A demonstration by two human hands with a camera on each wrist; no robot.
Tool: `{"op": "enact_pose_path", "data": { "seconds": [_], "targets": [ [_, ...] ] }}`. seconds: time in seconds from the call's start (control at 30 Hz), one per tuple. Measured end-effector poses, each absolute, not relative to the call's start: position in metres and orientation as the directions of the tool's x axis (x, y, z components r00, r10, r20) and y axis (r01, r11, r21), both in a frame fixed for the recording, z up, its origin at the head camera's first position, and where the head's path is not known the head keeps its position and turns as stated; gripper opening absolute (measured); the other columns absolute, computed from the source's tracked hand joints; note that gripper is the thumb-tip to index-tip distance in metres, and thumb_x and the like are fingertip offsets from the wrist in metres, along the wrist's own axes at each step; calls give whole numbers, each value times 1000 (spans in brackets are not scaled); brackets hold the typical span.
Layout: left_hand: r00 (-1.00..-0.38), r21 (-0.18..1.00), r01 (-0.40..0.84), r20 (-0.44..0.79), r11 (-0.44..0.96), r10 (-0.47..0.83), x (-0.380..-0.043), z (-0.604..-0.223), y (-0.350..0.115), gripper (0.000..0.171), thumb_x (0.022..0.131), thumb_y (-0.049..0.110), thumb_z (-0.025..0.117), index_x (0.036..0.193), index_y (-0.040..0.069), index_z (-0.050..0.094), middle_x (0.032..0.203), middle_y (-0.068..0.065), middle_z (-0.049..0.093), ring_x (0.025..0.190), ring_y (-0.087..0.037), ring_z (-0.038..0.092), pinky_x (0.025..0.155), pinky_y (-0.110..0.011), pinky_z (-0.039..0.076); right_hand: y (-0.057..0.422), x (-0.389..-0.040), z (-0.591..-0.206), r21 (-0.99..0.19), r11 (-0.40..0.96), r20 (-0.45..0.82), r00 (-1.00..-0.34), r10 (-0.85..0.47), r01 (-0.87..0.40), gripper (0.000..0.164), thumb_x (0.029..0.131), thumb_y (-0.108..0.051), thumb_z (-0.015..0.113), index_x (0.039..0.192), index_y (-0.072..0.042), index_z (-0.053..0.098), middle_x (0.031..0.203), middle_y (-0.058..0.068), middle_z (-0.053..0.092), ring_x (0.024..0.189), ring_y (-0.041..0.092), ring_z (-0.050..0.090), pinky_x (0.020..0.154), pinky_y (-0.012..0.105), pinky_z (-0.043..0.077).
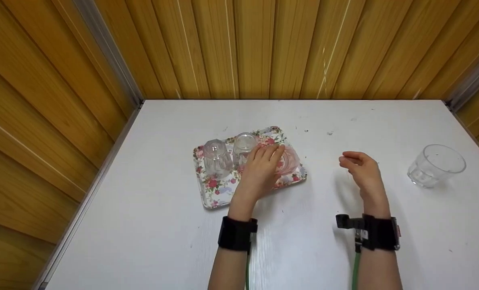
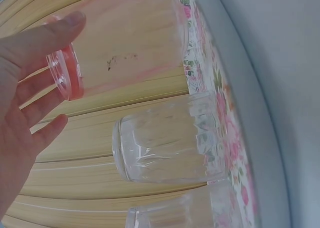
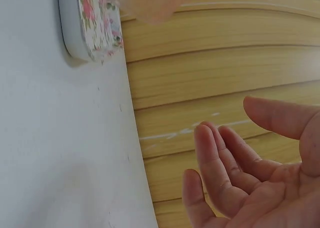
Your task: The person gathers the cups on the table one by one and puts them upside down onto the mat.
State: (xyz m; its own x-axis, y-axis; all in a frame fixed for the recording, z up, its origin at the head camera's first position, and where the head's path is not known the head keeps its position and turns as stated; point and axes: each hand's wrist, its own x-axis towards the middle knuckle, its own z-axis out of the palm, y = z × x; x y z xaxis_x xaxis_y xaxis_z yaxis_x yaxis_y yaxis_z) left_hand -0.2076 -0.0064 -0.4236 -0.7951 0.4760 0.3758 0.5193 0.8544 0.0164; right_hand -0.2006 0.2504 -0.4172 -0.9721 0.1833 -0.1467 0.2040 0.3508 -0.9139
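Note:
My left hand is at the top of a pink-tinted glass that stands upside down on a floral tray. In the left wrist view, the thumb overlaps the base end of this pink glass, while the other fingers stay loosely spread. Two clear glasses, a middle one and a faceted left one, also stand upturned on the tray. To the right of the tray, my right hand hovers over the table with fingers slightly bent and holds nothing, as the right wrist view confirms.
A clear tumbler stands upright at the right of the white table. Wooden panel walls close off the back and sides. Both wrists wear black straps, and green cables run along the forearms.

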Motion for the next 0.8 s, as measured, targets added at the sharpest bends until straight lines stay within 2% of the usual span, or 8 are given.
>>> {"op": "enact_pose_path", "data": {
  "seconds": [0.13,0.23,0.33,0.47,0.57,0.7,0.8],
  "targets": [
    [-796,12,516,376,856,474,-208,-424,-6,69,75,25,73,134,14,41,132,-2,47,123,-19,42,109,-37,26,266,-196,-415,-938,274,-149,-960,236,213,36,88,-26,58,117,-6,51,83,-21,56,80,-6,55,81,20,40],
    [-797,14,513,379,859,470,-208,-425,-6,68,75,23,72,134,14,40,132,-3,46,123,-19,41,109,-37,25,273,-193,-414,-954,215,-149,-954,261,208,22,87,-25,60,106,-17,52,83,-21,59,80,-6,56,80,18,40],
    [-803,17,507,374,862,465,-208,-425,-6,67,76,21,71,135,13,40,133,-4,46,124,-20,41,110,-37,25,275,-192,-414,-960,190,-144,-945,293,205,17,86,-25,61,100,-22,52,82,-20,60,79,-5,56,78,18,40],
    [-807,23,504,369,863,461,-209,-426,-7,66,77,20,70,135,13,40,134,-5,46,125,-21,40,110,-37,24,275,-194,-414,-955,205,-133,-927,351,215,17,87,-25,59,102,-19,53,81,-18,57,78,-4,54,80,22,37],
    [-803,18,505,375,863,462,-208,-426,-7,65,77,21,70,135,13,41,134,-5,45,125,-21,40,110,-37,24,276,-195,-413,-935,252,-126,-899,419,249,26,89,-26,56,112,-13,54,83,-17,53,79,-4,51,80,23,36],
    [-803,8,504,373,864,464,-209,-426,-7,66,77,22,70,135,14,41,135,-5,45,125,-21,40,110,-38,24,280,-194,-415,-884,349,-90,-846,526,311,41,89,-27,54,124,-7,52,89,-13,52,79,-5,47,73,19,39],
    [-810,12,499,361,866,462,-209,-426,-7,66,78,22,70,136,13,40,136,-6,44,126,-22,40,111,-38,23,283,-193,-417,-850,412,-24,-806,592,328,41,89,-26,54,124,-7,52,97,-7,56,79,-5,48,68,14,40]
  ]
}}
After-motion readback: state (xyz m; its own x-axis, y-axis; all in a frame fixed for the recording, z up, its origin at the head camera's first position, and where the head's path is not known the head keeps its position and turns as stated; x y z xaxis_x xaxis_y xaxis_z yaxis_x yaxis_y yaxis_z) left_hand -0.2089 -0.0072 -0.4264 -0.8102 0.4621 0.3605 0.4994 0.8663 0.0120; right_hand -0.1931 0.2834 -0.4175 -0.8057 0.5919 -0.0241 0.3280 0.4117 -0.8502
